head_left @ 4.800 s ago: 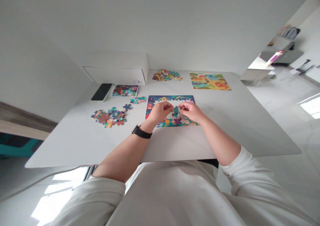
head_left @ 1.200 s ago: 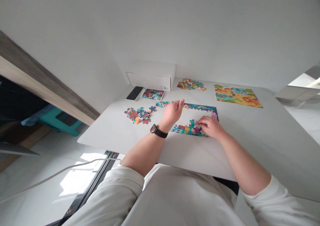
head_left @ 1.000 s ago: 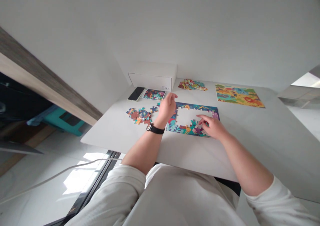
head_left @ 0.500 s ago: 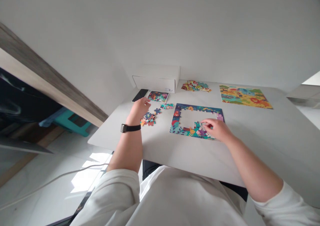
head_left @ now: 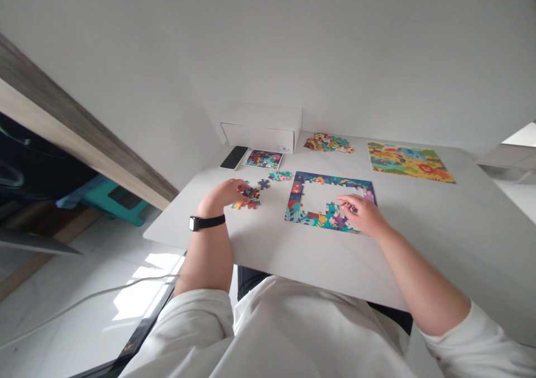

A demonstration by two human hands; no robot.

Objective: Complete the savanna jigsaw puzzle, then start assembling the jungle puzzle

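Note:
My left hand (head_left: 224,194), with a black watch on its wrist, is at a small pile of loose jigsaw pieces (head_left: 253,202). Its thumb and fingers are apart and touch the pile's left side. My right hand (head_left: 363,215) hovers over the lower right of a jigsaw puzzle (head_left: 293,199) with a dark blue sea-like border. Its fingers are pinched round a small puzzle piece (head_left: 349,205), mostly hidden by them. The puzzle's frame and lower right are joined; bare board shows in its middle.
Behind the pile lie a phone (head_left: 233,158) and a picture card (head_left: 263,159), in front of a white box (head_left: 259,132). Another heap of pieces (head_left: 329,143) and a yellow animal puzzle (head_left: 412,162) lie at the back. A teal stool (head_left: 119,199) stands left of the table.
My left hand has come down and back from near the picture card to the pile of pieces, uncovering the phone. My right hand has stayed over the puzzle, its fingertips slightly lifted.

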